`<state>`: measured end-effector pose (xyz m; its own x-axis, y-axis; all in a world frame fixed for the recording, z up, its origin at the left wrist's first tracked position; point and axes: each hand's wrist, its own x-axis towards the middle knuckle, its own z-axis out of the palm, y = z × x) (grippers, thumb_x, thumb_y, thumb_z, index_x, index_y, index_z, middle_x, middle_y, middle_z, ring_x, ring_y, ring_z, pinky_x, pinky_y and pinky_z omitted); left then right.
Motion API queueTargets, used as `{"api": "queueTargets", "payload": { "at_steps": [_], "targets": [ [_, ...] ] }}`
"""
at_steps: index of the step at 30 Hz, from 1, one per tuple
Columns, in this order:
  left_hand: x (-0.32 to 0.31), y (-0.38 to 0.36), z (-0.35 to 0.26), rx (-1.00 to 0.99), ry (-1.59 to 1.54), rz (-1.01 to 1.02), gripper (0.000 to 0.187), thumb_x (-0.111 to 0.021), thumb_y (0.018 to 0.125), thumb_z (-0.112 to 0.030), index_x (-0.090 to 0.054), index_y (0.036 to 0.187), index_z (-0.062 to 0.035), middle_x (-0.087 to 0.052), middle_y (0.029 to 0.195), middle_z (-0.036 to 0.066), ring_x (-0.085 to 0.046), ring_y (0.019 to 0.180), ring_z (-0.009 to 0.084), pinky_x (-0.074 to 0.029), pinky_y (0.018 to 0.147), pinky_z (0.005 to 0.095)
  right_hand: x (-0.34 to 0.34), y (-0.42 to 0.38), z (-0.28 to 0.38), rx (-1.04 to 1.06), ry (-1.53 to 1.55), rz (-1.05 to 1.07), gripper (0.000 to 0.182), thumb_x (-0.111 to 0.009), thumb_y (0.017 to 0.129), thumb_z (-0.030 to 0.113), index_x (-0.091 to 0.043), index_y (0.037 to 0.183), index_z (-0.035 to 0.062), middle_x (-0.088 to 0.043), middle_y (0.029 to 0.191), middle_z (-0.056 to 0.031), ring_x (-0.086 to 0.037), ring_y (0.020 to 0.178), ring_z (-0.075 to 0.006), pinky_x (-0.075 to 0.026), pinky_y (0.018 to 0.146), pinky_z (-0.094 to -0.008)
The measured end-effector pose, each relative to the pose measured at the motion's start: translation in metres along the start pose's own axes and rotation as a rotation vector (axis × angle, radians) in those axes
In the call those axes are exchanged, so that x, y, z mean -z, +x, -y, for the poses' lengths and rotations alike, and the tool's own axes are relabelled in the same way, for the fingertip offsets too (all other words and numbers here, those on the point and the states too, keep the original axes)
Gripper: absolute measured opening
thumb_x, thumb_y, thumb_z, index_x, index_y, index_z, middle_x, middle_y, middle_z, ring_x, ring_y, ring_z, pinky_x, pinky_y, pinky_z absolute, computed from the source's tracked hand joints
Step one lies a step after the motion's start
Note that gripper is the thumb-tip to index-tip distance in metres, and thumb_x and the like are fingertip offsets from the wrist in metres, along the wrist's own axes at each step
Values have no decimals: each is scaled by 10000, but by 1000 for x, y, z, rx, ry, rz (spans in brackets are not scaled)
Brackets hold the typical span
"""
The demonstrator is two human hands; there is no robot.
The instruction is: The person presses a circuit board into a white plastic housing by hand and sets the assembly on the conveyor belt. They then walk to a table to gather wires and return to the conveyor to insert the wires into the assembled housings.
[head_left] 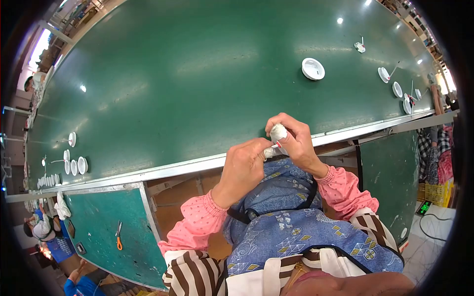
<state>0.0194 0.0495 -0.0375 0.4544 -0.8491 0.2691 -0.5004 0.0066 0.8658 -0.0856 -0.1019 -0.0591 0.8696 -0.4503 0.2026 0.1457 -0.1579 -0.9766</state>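
Above the table's front edge, my two hands meet close together. My right hand [297,141] is closed round a small whitish rounded piece [278,131], whose exact kind I cannot make out. My left hand [245,162] pinches a thin white stick with a red part [277,144], its end against or just beside the whitish piece. Fingers hide part of both. Farther up the green table [173,74], beyond my right hand, stands a shallow white dish [313,69] with a small dark mark inside.
White dishes [383,75] and thin sticks lie at the right, near another person's arm [436,98]. More dishes [83,165] sit at the left. Orange-handled scissors [119,237] rest on a lower green board [103,217]. A metal rail [197,166] edges the table.
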Motion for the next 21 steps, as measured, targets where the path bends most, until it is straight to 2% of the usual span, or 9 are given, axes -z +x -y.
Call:
{"api": "queueTargets", "payload": {
  "at_steps": [4,7,11,12,13,15,18,19,21],
  "targets": [
    [0,10,-1,-11,11,78,225,-536,854,79,-663,1031,23,-672,881,214,-672,801,404,-518,676,428,8,0,-4,-104,84,0,352,-537,1015,356,-623,999,15,-604,877,-42,-555,806,-105,-451,726,-260],
    [0,11,-2,-42,152,92,212,-542,856,71,-661,1026,29,-683,915,206,-676,824,401,-534,710,424,22,-1,2,-167,90,-47,344,-539,1014,349,-626,1011,16,-608,877,-41,-561,806,-98,-465,738,-259],
    [0,24,-5,-90,245,114,173,-555,878,64,-670,1000,25,-660,809,161,-653,679,289,-513,642,357,57,-4,4,-154,47,-99,320,-551,1004,322,-629,1105,29,-626,952,-45,-571,809,-89,-492,758,-272],
    [-6,30,-7,-112,254,118,165,-561,881,59,-670,998,23,-655,802,156,-650,678,285,-512,641,354,65,-6,1,-116,4,-144,189,-597,970,188,-615,1082,37,-591,847,-45,-570,822,-112,-486,717,-297],
    [-13,40,-9,-130,260,115,157,-567,885,54,-670,997,21,-650,795,151,-648,676,282,-511,639,351,78,-9,-10,103,-202,-175,279,-628,955,202,-620,1188,48,-614,1018,-84,-582,999,-150,-495,840,-314],
    [-31,67,-19,-233,331,142,119,-587,896,14,-669,979,-8,-658,823,152,-654,700,318,-516,641,383,108,-25,-1,11,-287,-278,364,-643,952,219,-610,1281,68,-598,1176,-99,-564,1124,-178,-487,925,-333],
    [-66,116,-36,-359,470,190,57,-606,904,-53,-645,946,-52,-661,847,153,-648,736,381,-501,623,462,147,-57,18,-61,-164,-628,382,-645,950,166,-605,1315,61,-593,1232,-80,-580,1133,-184,-492,942,-334],
    [-81,133,-41,-398,519,230,42,-610,904,-68,-636,935,-56,-658,837,150,-649,738,383,-493,615,474,158,-69,17,-32,-195,-729,344,-627,951,119,-616,1281,24,-598,1240,-84,-586,1131,-179,-486,951,-316],
    [-115,171,-51,-465,633,316,35,-609,902,-95,-613,906,-61,-662,832,146,-654,749,392,-483,600,500,173,-86,18,-46,-181,-819,268,-598,959,86,-643,1206,-6,-634,1111,-44,-588,1038,-138,-475,897,-286]
  ]
}}
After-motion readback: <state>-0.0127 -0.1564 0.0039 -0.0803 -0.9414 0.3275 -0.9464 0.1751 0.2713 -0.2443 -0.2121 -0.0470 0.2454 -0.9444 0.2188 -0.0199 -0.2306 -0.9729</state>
